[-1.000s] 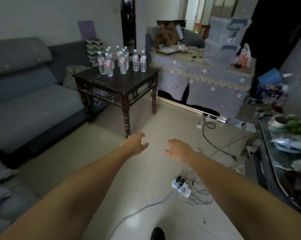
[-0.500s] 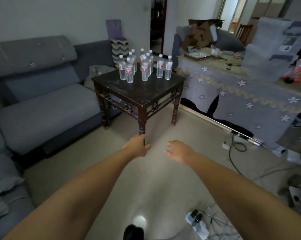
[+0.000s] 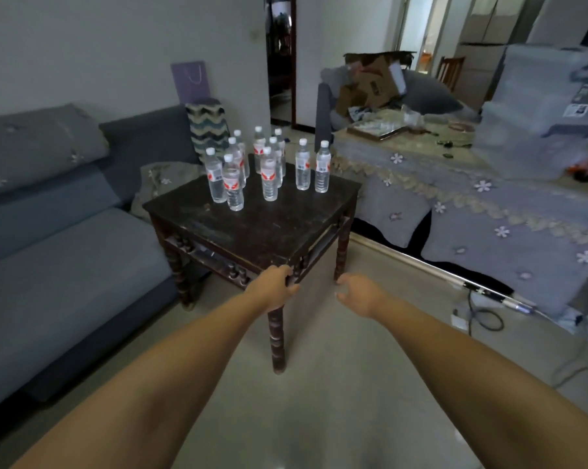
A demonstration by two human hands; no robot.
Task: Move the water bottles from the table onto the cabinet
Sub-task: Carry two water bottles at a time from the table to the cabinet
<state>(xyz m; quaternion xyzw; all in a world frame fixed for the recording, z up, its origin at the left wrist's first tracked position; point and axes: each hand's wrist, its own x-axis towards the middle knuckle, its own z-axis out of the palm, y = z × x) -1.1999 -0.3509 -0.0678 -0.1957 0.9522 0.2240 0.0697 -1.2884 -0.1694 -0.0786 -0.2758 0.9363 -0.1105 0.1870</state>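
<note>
Water bottles: a bunch of clear bottles with white caps and red-and-white labels stand upright on the far half of the tabletop, in the upper middle of the frame. Some hide behind others, so the count is hard to tell.
Tabletop: a small dark wooden table with turned legs sits in the middle of the frame. Its near half is bare wood.
Left hand: the left hand is in front of the near corner of the table, just left of the middle of the frame. This grip is loose, the fingers bend a little and hold nothing. I cannot tell if it touches the wood.
Right hand: the right hand hangs over the floor, just right of the table's near corner. This grip is also loose and holds nothing.
Sofa: a grey sofa fills the left side of the frame, close beside the table.
Covered furniture: a long piece under a grey cloth with white flowers stands on the right side, with clear plastic boxes stacked on it.
Floor: pale floor lies under both arms, with cables at the right.
</note>
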